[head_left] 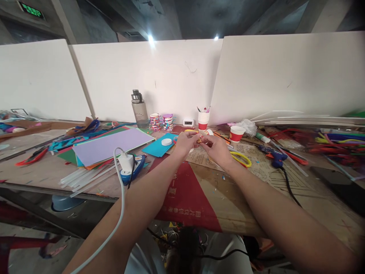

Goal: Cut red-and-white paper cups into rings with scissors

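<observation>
- Pinching together over the middle of the table (85,179), the fingertips of the left hand (185,142) and right hand (216,147) close on a small yellow-orange piece (199,140), too small to identify.
- Both hands hold it raised, probably for close fingerwork.
- Its long axis and heading cannot be told.
- Yellow scissors (242,159) lie just right of the right hand; a red paper cup (236,133) stands beyond.
</observation>
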A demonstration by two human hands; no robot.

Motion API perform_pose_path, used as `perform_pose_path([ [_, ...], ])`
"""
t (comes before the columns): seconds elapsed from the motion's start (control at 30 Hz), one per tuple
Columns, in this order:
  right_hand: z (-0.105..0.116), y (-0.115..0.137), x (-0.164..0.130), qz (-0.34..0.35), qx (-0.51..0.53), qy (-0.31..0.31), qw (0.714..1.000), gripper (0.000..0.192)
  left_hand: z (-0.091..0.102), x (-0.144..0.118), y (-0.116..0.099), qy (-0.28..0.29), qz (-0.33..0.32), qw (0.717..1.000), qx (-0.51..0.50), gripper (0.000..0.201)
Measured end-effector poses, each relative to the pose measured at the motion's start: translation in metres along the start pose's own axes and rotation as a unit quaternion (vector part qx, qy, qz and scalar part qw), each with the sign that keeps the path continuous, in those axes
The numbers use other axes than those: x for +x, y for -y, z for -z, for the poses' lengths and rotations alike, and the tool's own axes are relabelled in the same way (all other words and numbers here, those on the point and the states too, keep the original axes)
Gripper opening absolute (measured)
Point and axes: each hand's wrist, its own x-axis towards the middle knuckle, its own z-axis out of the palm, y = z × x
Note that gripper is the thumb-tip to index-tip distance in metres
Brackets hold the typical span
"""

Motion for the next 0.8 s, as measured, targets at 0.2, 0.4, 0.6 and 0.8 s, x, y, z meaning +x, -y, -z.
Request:
perform_pose_path([
  [0.2,0.020,0.007,0.006,-0.068,-0.100,0.012,0.993,0.031,0.012,0.010,-0.009,-0.055,-0.005,0.994,-0.094,0.027],
  [0.4,0.022,0.038,-0.010,-0.120,-0.251,0.302,0.912,0.025,0.024,0.019,-0.016,-0.126,-0.040,0.977,-0.169,0.015],
  [0.6,0.025,0.079,-0.023,-0.073,0.253,0.665,0.699,0.042,0.036,0.028,-0.015,-0.128,-0.027,0.968,-0.213,0.013],
  [0.8,0.032,0.049,-0.001,-0.091,-0.030,0.124,0.988,0.018,0.036,0.027,-0.010,-0.068,0.005,0.983,-0.173,0.013],
])
